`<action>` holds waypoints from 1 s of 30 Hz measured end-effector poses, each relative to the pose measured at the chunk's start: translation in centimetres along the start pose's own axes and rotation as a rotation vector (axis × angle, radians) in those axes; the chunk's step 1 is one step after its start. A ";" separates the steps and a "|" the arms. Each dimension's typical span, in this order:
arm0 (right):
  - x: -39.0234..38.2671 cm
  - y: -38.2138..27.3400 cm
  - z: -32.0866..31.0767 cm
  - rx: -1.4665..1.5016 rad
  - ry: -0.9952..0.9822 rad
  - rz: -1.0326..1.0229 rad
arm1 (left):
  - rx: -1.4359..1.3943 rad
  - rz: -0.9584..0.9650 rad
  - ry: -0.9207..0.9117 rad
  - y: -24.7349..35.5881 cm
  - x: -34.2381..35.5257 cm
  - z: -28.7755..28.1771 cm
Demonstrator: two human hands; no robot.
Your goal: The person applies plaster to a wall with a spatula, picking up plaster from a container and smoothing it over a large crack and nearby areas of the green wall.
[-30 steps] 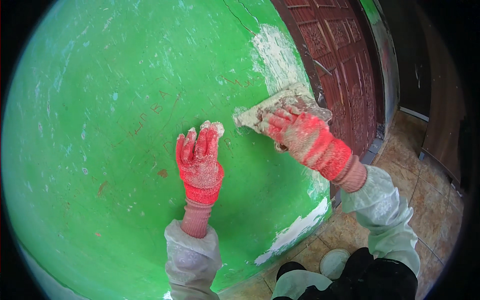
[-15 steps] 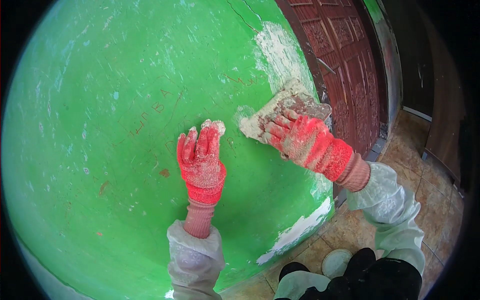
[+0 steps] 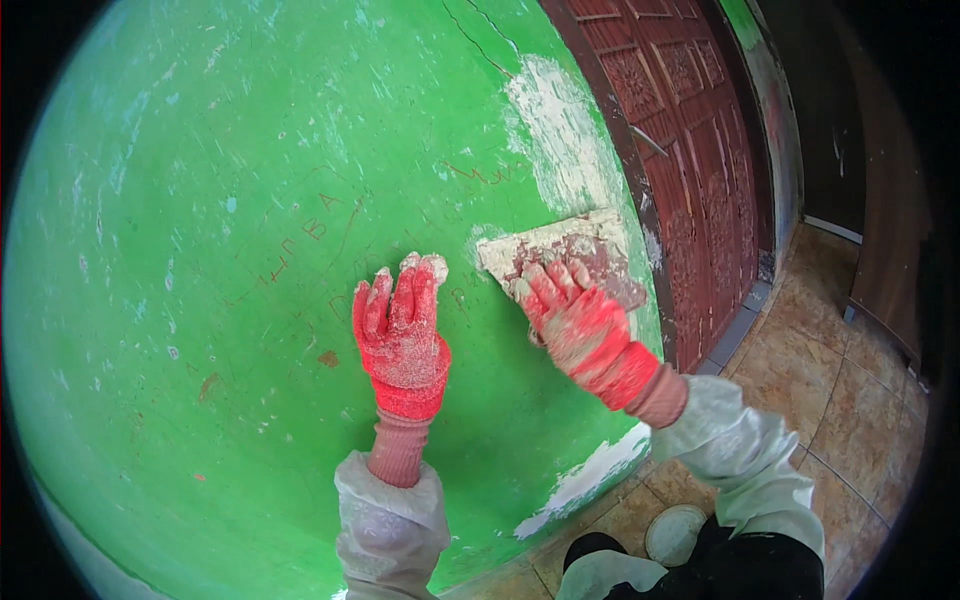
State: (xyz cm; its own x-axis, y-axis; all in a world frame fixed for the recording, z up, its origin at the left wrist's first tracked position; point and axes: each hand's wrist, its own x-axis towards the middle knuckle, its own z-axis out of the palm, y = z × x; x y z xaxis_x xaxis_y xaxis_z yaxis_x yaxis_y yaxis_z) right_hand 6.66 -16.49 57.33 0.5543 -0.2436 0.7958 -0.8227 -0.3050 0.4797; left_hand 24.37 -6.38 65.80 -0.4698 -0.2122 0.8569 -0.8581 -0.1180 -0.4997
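Observation:
My left hand (image 3: 399, 334), in a red glove caked with white at the fingertips, rests flat on the green painted wall (image 3: 200, 150), fingers stretched out. My right hand (image 3: 580, 325), in a matching dusty glove, grips a wide putty knife (image 3: 590, 250) whose blade is smeared with off-white filler and lies against the wall near its right edge. Its handle is hidden under my fingers. Above the blade runs a rough white patch of filler (image 3: 560, 130); another white patch (image 3: 585, 475) is low on the wall. Cracks and scratched marks show on the paint.
To the right are a dark red carved door (image 3: 700, 170) in its frame and a dark brown panel (image 3: 885, 270). Below are tan floor tiles (image 3: 820, 380), my dark-clad legs and feet, and a round pale lid or container (image 3: 675, 535) beside a foot.
My right hand and the putty knife have moved downward and a little left along the wall's edge, uncovering more of the white patch. My left hand stays nearly in place.

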 end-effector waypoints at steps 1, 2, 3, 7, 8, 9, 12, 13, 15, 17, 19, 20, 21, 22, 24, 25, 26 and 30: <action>0.3 -0.9 -0.6 0.172 0.047 0.087 | 0.005 0.001 -0.006 0.1 0.0 -0.2; 0.5 -1.6 -1.1 0.342 0.094 0.175 | 0.004 0.003 -0.007 -0.1 -0.1 0.0; 0.6 -2.0 -1.1 0.329 0.103 0.210 | 0.027 0.029 -0.005 -0.3 -0.2 0.3; 0.2 -2.0 -1.7 0.132 0.086 0.136 | 0.043 0.056 -0.054 -0.4 -0.4 0.1; 0.0 -1.6 -1.8 0.130 0.079 0.135 | 0.037 0.054 -0.056 -0.3 -0.4 0.2; -0.2 -1.3 -1.9 0.179 0.022 0.103 | 0.027 0.053 -0.054 -0.2 -0.4 0.3; -0.8 1.3 -3.9 0.360 -0.103 0.066 | 0.011 0.053 -0.038 -0.3 -0.5 0.4; -0.8 2.2 -4.7 0.497 -0.182 0.056 | -0.001 0.049 -0.035 -0.3 -0.5 0.3; 0.3 3.3 -5.0 0.496 -0.055 0.084 | 0.009 0.039 -0.040 -0.3 -0.2 0.1; 1.3 3.4 -5.0 0.507 0.112 0.126 | 0.009 0.036 -0.053 -0.1 -0.1 0.1; 1.7 2.4 -3.8 0.506 0.096 0.099 | 0.030 0.037 -0.065 -0.1 0.0 0.0; 1.8 2.0 -3.4 0.507 0.076 0.069 | 0.034 0.041 -0.061 -0.1 0.0 -0.1; 1.4 1.8 -3.3 0.424 0.039 0.048 | 0.035 0.043 -0.063 -0.2 0.1 -0.2; 0.8 1.3 -2.9 0.426 0.042 0.046 | 0.037 0.040 -0.070 -0.3 -0.1 -0.3; -1.0 0.6 -1.6 0.360 -0.048 -0.001 | 0.035 0.047 -0.062 -0.1 -0.1 0.0; -1.7 0.3 -1.3 0.403 -0.060 0.003 | 0.044 0.053 -0.058 -0.2 -0.3 0.0; -2.2 0.7 -1.8 0.405 -0.060 0.003 | 0.045 0.053 -0.060 -0.2 -0.4 0.0; -3.3 2.9 -3.7 0.651 -0.092 0.092 | 0.049 0.039 -0.059 -0.3 -0.4 0.1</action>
State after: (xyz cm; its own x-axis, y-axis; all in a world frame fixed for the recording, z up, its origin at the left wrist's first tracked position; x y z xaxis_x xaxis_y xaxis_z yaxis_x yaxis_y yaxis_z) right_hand 2.02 -13.12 57.47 0.5178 -0.3637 0.7743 -0.6387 -0.7665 0.0671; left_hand 24.81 -6.33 65.64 -0.4883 -0.2737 0.8287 -0.8279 -0.1552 -0.5390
